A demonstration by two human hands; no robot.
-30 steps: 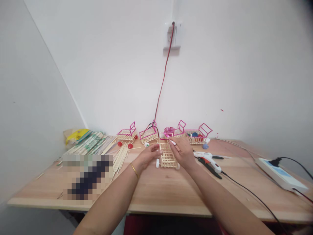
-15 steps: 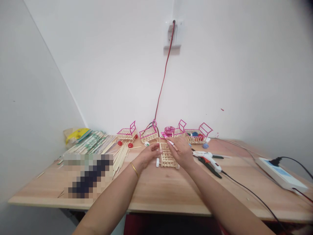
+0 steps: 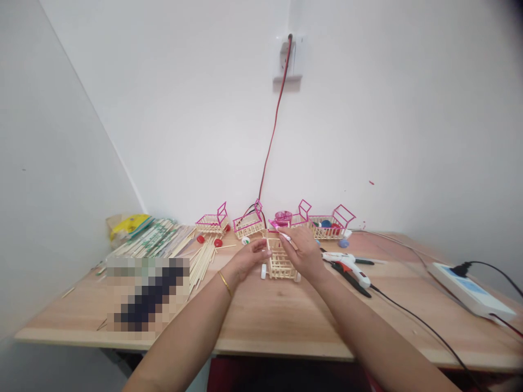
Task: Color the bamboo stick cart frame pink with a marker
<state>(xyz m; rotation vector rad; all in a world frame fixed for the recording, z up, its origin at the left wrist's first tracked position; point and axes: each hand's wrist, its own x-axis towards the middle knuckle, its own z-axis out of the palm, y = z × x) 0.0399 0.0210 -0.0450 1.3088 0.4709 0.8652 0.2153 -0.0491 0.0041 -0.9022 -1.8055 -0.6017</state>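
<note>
On the left of the wooden tabletop [image 3: 253,326], a yellow and clear plastic bag [image 3: 131,226] lies behind a pile of pale sticks in green-printed wrapping [image 3: 149,237]. Loose thin wooden sticks [image 3: 200,267] fan out beside it. Next, near the wall, stand a small stick-built cart with magenta rim and red wheels [image 3: 211,224] and a similar magenta-rimmed cart [image 3: 248,226]. In front, the left hand [image 3: 247,260], fingers bent, pinches the left edge of an unpainted pale stick cart with white wheels [image 3: 281,267], which stands on the tabletop between the hands. Behind it is a magenta-stained round cup [image 3: 283,215]. The right hand [image 3: 304,251] pinches a white-handled brush with magenta bristles [image 3: 285,236] over the cart's far end. Farther right are a white glue gun with an orange trigger [image 3: 349,264] and a white power strip [image 3: 469,294].
</note>
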